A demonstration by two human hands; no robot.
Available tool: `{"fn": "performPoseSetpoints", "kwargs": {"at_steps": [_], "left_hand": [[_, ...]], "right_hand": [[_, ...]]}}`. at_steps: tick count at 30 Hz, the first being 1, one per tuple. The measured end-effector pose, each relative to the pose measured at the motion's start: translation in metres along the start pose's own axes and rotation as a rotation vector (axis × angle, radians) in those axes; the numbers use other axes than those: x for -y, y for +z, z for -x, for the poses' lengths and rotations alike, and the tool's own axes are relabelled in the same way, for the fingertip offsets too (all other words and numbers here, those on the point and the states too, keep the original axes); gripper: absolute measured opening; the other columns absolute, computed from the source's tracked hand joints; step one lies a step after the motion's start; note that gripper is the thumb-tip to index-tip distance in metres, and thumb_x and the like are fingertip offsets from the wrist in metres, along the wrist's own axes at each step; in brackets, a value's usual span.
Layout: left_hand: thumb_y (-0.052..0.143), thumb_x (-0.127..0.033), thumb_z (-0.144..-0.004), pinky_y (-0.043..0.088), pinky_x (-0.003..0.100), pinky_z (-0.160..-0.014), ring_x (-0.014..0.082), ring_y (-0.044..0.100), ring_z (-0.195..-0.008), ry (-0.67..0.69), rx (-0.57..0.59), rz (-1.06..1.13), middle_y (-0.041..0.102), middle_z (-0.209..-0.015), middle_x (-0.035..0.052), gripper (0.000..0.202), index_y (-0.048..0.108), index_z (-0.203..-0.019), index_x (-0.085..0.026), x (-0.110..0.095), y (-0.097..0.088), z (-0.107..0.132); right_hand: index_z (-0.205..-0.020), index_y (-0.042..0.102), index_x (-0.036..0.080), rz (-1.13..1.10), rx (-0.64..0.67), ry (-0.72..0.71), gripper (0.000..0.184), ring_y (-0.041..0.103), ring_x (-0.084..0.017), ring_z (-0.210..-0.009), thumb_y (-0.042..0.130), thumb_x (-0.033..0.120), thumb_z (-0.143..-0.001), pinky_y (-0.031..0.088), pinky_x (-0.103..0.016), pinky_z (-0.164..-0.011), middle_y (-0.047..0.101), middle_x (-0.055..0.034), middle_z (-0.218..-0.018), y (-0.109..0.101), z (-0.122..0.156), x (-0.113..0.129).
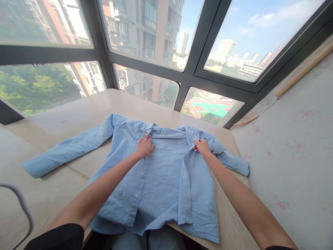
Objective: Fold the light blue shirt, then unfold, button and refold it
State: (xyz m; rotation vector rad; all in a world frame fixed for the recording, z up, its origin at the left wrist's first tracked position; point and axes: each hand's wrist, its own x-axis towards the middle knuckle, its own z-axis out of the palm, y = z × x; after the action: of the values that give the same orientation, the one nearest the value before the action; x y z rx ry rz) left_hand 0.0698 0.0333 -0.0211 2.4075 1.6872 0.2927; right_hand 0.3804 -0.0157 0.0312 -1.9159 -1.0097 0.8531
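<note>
Bar: thin grey curved bar (24,208) is showing at the far-L frame edge, near side; can't tell what it is.
L sleeve: L sleeve (65,149) is stretching out flat to the L across the table, cuff end pointing L and slightly near.
Table: pale beige table (65,118) is carrying the shirt and running up to the window at the far side.
L hand: L hand (144,147) is pressing palm-down on the shirt just below the collar, fingers spread wide and flat, gripping nothing; a ring (145,140) is showing on one finger.
Shirt: light blue shirt (161,180) is lying front-up in the table's centre, collar far, hem hanging over the near edge toward the person.
Buttons: white buttons (142,173) are running down the L front panel, near the L forearm.
Collar: collar (166,131) is lying at the shirt's far end, btwn the two hands.
Window: dark-framed window (187,76) is filling the far side, w/ buildings and trees outside.
R hand: R hand (201,147) is pinching the top of the R front panel, fingers closed narrow on the cloth.
R sleeve: R sleeve (234,163) is lying bunched just R of the R hand, cuff pointing R.
Mat: pale mat (299,139) w/ pink flecks is covering the R side.
</note>
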Motion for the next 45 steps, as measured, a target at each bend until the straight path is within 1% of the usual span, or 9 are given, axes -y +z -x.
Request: {"fn": "performPoseSetpoints", "kwargs": {"at_steps": [5, 9, 11, 17, 23, 30, 36, 41, 45], "left_hand": [[0.039, -0.040, -0.096, 0.022, 0.047, -0.118, 0.0313, 0.031, -0.144, 0.032, -0.103, -0.020, 0.039, -0.153, 0.0178, 0.051, 0.049, -0.139, -0.013, 0.007, 0.015, 0.022], [0.040, -0.039, -0.095, 0.022, 0.047, -0.118, 0.0310, 0.032, -0.144, 0.034, -0.120, -0.030, 0.040, -0.152, 0.0169, 0.051, 0.050, -0.138, -0.013, 0.006, 0.014, 0.026], [0.044, -0.035, -0.093, 0.021, 0.046, -0.119, 0.0300, 0.032, -0.143, 0.030, -0.107, 0.018, 0.040, -0.152, 0.0154, 0.048, 0.052, -0.136, -0.014, 0.007, 0.011, 0.025], [0.033, -0.021, -0.092, 0.046, 0.037, -0.097, 0.0260, 0.062, -0.112, -0.135, -0.073, 0.209, 0.067, -0.122, 0.0141, 0.044, 0.054, -0.130, -0.013, 0.027, -0.021, -0.002], [0.039, -0.025, -0.091, 0.043, 0.035, -0.100, 0.0244, 0.058, -0.114, -0.071, -0.203, 0.180, 0.064, -0.122, 0.0140, 0.039, 0.058, -0.123, -0.013, 0.036, -0.061, -0.052], [0.031, -0.033, -0.096, 0.044, 0.033, -0.095, 0.0240, 0.059, -0.114, -0.078, -0.049, -0.004, 0.064, -0.124, 0.0133, 0.043, 0.062, -0.120, -0.016, 0.018, -0.078, -0.128], [0.063, -0.050, -0.073, 0.046, 0.028, -0.077, 0.0256, 0.065, -0.099, -0.011, 0.216, -0.067, 0.072, -0.109, 0.0110, 0.043, 0.072, -0.103, -0.018, 0.012, -0.060, -0.165], [0.065, -0.026, -0.061, 0.041, 0.026, -0.067, 0.0208, 0.063, -0.077, 0.108, 0.345, -0.101, 0.072, -0.072, 0.0035, 0.009, 0.070, -0.065, -0.020, 0.008, -0.065, -0.168], [0.060, -0.022, -0.063, 0.040, 0.027, -0.065, 0.0193, 0.060, -0.071, 0.152, 0.252, -0.043, 0.064, -0.060, 0.0017, 0.008, 0.064, -0.058, -0.018, 0.013, -0.087, -0.172]], "right_hand": [[-0.119, 0.055, 0.017, 0.001, -0.031, -0.196, 0.036, 0.060, -0.016, -0.068, 0.042, 0.026, -0.087, 0.046, -0.022, -0.058, 0.066, -0.0018, -0.076, 0.042, 0.039, 0.034], [-0.113, 0.064, 0.021, 0.240, 0.830, -0.364, 0.046, 0.063, -0.012, -0.063, 0.071, 0.022, -0.068, 0.047, -0.020, -0.057, 0.069, 0.0036, -0.077, 0.086, 0.083, 0.048], [-0.115, 0.064, 0.020, 0.293, 1.038, -0.381, 0.048, 0.065, -0.013, -0.064, 0.071, 0.020, -0.067, 0.049, -0.020, -0.058, 0.070, 0.0013, -0.082, 0.094, 0.091, 0.049], [-0.110, 0.064, 0.016, 0.063, 0.593, -0.386, 0.037, 0.068, -0.016, -0.073, 0.052, 0.015, -0.075, 0.053, -0.026, -0.064, 0.071, -0.0046, -0.089, 0.060, 0.049, 0.040], [-0.119, 0.060, 0.016, 0.107, 0.049, -0.371, 0.047, 0.063, -0.018, -0.098, 0.051, 0.010, -0.073, 0.047, -0.035, -0.097, 0.068, -0.0076, -0.108, 0.010, -0.006, 0.024], [-0.104, 0.065, 0.015, 0.099, 0.340, -0.133, 0.026, 0.066, -0.016, -0.083, 0.057, 0.029, -0.084, 0.052, -0.027, -0.077, 0.073, -0.0075, -0.093, -0.002, -0.024, -0.001], [-0.092, 0.065, 0.015, 0.002, 0.482, 0.131, 0.056, 0.058, -0.014, -0.066, 0.047, 0.067, -0.086, 0.044, -0.025, -0.059, 0.069, -0.0075, -0.084, 0.017, -0.042, 0.016], [-0.064, 0.061, 0.017, 0.305, 0.608, 0.024, 0.032, 0.047, -0.013, -0.061, 0.066, 0.047, -0.074, 0.035, -0.025, -0.055, 0.058, 0.0002, -0.063, 0.039, -0.045, 0.041], [-0.059, 0.056, 0.018, 0.336, 0.580, -0.139, 0.013, 0.042, -0.011, -0.056, 0.065, 0.026, -0.065, 0.031, -0.023, -0.053, 0.043, 0.0061, -0.053, 0.040, -0.050, 0.057]]}}
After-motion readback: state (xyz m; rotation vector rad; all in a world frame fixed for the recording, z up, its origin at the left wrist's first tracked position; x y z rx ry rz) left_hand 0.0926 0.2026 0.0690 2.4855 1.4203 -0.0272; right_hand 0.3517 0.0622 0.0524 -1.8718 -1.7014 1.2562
